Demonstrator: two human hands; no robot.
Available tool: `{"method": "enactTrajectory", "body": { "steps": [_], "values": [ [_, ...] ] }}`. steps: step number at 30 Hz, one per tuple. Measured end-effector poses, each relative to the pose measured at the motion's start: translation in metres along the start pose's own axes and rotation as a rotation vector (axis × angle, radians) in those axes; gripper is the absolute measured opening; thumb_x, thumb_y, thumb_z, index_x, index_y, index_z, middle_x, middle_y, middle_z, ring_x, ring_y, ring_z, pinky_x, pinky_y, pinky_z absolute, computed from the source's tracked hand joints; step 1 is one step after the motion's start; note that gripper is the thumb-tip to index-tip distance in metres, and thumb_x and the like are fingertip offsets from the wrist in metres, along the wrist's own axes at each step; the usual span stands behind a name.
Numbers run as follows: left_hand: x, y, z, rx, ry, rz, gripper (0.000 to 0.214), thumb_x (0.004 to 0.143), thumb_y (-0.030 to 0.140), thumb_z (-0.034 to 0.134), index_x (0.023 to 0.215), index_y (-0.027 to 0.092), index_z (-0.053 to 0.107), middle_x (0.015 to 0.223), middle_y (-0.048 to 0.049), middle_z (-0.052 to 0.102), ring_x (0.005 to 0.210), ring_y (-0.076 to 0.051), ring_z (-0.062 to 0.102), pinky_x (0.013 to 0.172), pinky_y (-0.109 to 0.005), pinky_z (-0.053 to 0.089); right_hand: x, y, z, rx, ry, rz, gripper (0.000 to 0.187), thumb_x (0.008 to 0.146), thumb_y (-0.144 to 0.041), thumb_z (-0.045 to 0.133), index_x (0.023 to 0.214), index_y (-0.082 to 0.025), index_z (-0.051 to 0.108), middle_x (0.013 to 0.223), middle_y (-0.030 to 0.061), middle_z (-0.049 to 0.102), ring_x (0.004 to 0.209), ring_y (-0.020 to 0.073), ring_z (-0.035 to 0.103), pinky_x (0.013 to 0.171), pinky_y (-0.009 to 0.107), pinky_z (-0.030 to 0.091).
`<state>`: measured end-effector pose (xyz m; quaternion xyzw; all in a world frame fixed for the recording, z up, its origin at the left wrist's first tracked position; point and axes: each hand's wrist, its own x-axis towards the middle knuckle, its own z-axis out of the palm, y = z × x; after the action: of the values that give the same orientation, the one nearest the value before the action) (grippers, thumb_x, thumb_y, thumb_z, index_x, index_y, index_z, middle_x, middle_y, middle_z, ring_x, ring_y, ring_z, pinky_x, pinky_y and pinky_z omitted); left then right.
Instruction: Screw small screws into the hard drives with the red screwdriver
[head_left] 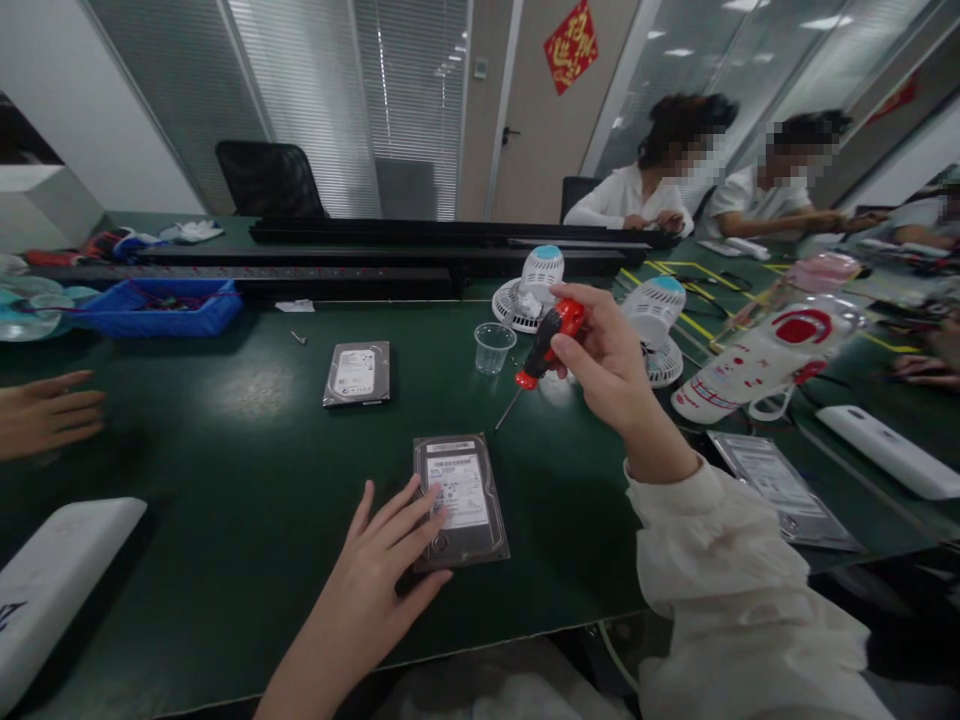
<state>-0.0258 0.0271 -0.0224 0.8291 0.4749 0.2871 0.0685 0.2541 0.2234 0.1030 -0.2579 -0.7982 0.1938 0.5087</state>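
My left hand point(386, 550) lies with fingers spread over the left side of a hard drive point(476, 510), which rests label up near the table's front edge. In my right hand point(611, 370) is a red and black screwdriver point(551, 340), gripped by its handle. The shaft slants down to the left, and its tip hovers just past the drive's far right corner, apart from it. Behind the tip stands a clear plastic cup point(495, 348). A second hard drive point(357, 374) lies farther back on the left.
A blue tray point(165, 308) with wires sits at the back left, near a small screw-like piece point(299, 338). Another person's hand point(49, 415) reaches in from the left. White fans point(544, 270), a patterned bottle point(772, 350) and another hard drive point(780, 490) stand or lie rightward.
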Motion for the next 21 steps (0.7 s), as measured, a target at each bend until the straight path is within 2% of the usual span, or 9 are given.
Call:
{"method": "enactTrajectory", "body": {
  "steps": [6,9,13,17,21],
  "values": [
    [0.000,-0.001,0.000,0.020,-0.008,0.024,0.058,0.098,0.020,0.071,0.154,0.027,0.057,0.159,-0.0122,0.064,0.152,-0.040,0.055,0.122,-0.086,0.031,0.004,0.001,0.003,-0.046,-0.014,-0.006,0.044,0.105,-0.051,0.061,0.145,-0.033,0.057,0.115,0.0057,0.062,0.075,0.0166,0.060,0.065,0.036,0.062],
    [-0.001,-0.003,0.001,0.026,-0.015,0.032,0.060,0.099,0.020,0.071,0.156,0.027,0.055,0.160,-0.0127,0.062,0.153,-0.040,0.054,0.120,-0.083,0.039,0.015,-0.003,0.004,-0.033,-0.007,-0.040,0.045,0.105,-0.052,0.060,0.146,-0.034,0.057,0.121,0.0056,0.062,0.082,0.0180,0.063,0.074,0.039,0.065],
    [-0.001,-0.004,0.001,0.016,-0.024,0.029,0.062,0.099,0.020,0.071,0.158,0.028,0.052,0.162,-0.0123,0.060,0.155,-0.039,0.051,0.119,-0.079,0.044,0.024,-0.008,0.009,-0.053,-0.018,-0.082,0.045,0.106,-0.053,0.057,0.147,-0.034,0.057,0.128,0.0057,0.061,0.087,0.0187,0.064,0.078,0.040,0.064],
    [-0.001,-0.004,0.001,0.003,-0.016,0.029,0.062,0.099,0.020,0.071,0.158,0.028,0.054,0.162,-0.0115,0.060,0.155,-0.038,0.051,0.119,-0.078,0.045,0.022,-0.008,0.014,-0.053,-0.085,-0.086,0.044,0.106,-0.052,0.057,0.145,-0.031,0.058,0.121,0.0053,0.063,0.085,0.0182,0.063,0.078,0.039,0.062],
    [0.000,-0.003,0.001,-0.020,-0.002,0.020,0.061,0.099,0.020,0.072,0.157,0.028,0.056,0.161,-0.0107,0.061,0.154,-0.037,0.052,0.120,-0.076,0.045,0.019,-0.004,0.015,-0.045,-0.081,-0.074,0.044,0.106,-0.049,0.059,0.145,-0.029,0.059,0.115,0.0050,0.065,0.081,0.0176,0.062,0.075,0.038,0.061]
  ]
}}
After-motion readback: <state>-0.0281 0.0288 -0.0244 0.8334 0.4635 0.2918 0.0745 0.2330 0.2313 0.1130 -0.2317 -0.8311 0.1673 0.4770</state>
